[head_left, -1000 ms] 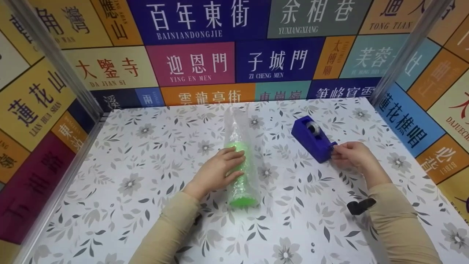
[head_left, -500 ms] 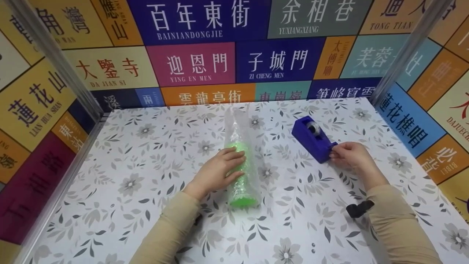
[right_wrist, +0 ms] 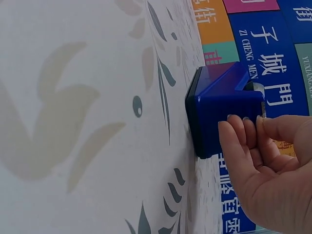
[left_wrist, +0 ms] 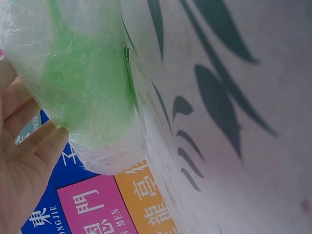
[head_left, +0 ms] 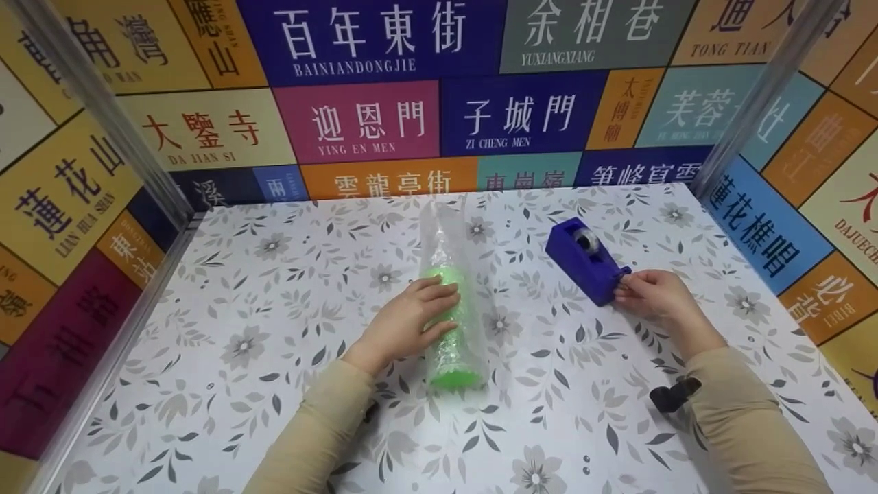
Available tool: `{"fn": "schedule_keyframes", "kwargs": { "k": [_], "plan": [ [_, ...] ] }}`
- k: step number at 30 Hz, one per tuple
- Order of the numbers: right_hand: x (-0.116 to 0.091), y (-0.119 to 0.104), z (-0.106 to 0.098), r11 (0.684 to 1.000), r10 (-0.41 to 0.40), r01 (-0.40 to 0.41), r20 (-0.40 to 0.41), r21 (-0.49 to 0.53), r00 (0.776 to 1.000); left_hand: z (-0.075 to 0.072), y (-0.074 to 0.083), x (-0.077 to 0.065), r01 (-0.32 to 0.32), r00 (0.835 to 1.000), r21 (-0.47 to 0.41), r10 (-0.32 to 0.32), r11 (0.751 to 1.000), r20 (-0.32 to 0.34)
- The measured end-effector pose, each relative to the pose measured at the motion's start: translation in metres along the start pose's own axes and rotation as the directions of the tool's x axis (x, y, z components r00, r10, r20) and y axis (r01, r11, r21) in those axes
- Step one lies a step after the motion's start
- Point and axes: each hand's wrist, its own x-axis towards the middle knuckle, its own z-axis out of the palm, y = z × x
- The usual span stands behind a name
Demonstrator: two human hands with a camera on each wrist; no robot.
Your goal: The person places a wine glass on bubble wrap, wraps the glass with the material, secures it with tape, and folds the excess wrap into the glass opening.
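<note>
A bright green, tube-like thing (head_left: 455, 377) with a flared end lies in clear bubble wrap (head_left: 443, 233) at the middle of the table. My left hand (head_left: 408, 319) rests across it from the left, fingers and thumb spread over the wrap. The left wrist view shows its fingertips against the bubble wrap (left_wrist: 92, 73). A blue tape dispenser (head_left: 582, 264) with a roll of clear tape (head_left: 587, 241) stands to the right. My right hand (head_left: 655, 295) pinches with thumb and forefinger at its cutter end, where the tape comes off. The tape itself is hardly visible there.
The table (head_left: 274, 425) is covered in a white leaf-and-flower print. Panels with coloured sign blocks (head_left: 370, 116) stand at its back and both sides. A black wrist-camera mount (head_left: 673, 394) sticks out from the right sleeve.
My right hand has shifted slightly left, closer in at the dispenser's cutter end. The left hand, the wrapped green thing and the dispenser stay in place.
</note>
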Motion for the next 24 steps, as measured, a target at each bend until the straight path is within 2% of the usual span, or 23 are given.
{"fn": "schedule_keyframes", "kwargs": {
  "k": [1,3,8,12,15,18,24],
  "plan": [
    [0.0003,0.0002,0.0002,0.999,0.017,-0.017,0.003,0.042,1.000,0.0001,0.0001,0.0000,-0.001,1.000,-0.001,0.001,1.000,-0.002],
    [0.0010,0.0011,0.0005,0.998,0.023,-0.024,0.007,0.057,1.000,0.0002,0.0002,-0.0001,0.003,1.000,0.000,-0.003,1.000,0.000],
    [0.0022,0.0054,-0.0020,1.000,-0.005,0.005,0.017,0.004,1.000,0.0004,0.0004,-0.0005,0.011,1.000,0.000,-0.011,1.000,0.014],
    [0.0017,0.0067,-0.0054,0.998,0.021,-0.023,0.042,0.059,0.999,0.0000,0.0006,-0.0006,0.015,1.000,-0.003,-0.015,1.000,0.022],
    [0.0018,0.0052,-0.0060,0.998,0.029,-0.031,0.052,0.049,0.998,-0.0006,0.0008,-0.0005,0.022,0.999,-0.006,-0.022,1.000,0.024],
    [0.0025,0.0032,-0.0056,1.000,0.025,-0.025,0.048,0.001,0.999,-0.0010,0.0008,-0.0005,0.028,0.999,-0.006,-0.028,1.000,0.021],
    [0.0043,0.0027,-0.0078,0.976,-0.049,0.057,0.042,-0.211,0.998,-0.0010,0.0000,-0.0003,0.006,1.000,-0.009,-0.006,1.000,0.003]
  ]
}}
